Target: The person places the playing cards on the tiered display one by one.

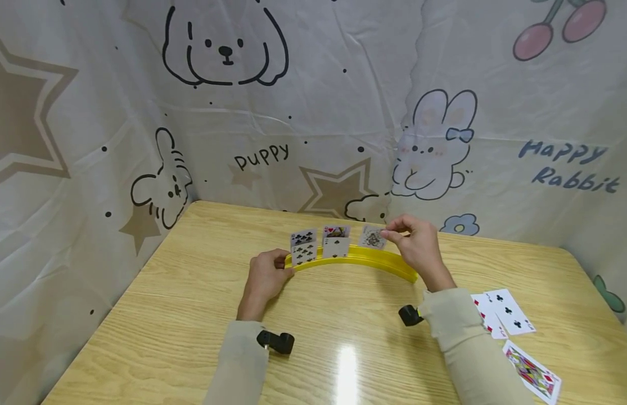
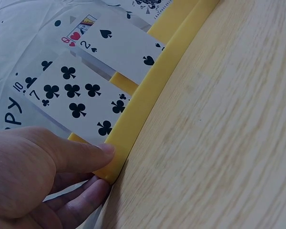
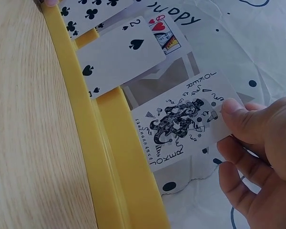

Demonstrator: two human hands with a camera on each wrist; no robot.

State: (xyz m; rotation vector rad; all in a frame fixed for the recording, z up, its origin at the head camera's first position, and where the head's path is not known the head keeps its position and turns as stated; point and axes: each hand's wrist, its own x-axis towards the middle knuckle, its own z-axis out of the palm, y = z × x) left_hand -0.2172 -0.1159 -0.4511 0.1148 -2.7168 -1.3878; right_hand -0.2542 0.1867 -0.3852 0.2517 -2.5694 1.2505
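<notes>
A curved yellow card holder stands on the table. My left hand pinches its left end, thumb on the front face in the left wrist view. Between thumb and fingers my right hand pinches a joker card by its outer edge; the card's lower edge is at the holder's back strip. At the left of the holder stands a seven of clubs, with a ten of clubs behind it. Beside them a two of spades stands in front of a queen of hearts.
On the table by my right forearm lie a three of clubs, a partly covered diamonds card and a face card of diamonds. A printed curtain hangs behind the wooden table.
</notes>
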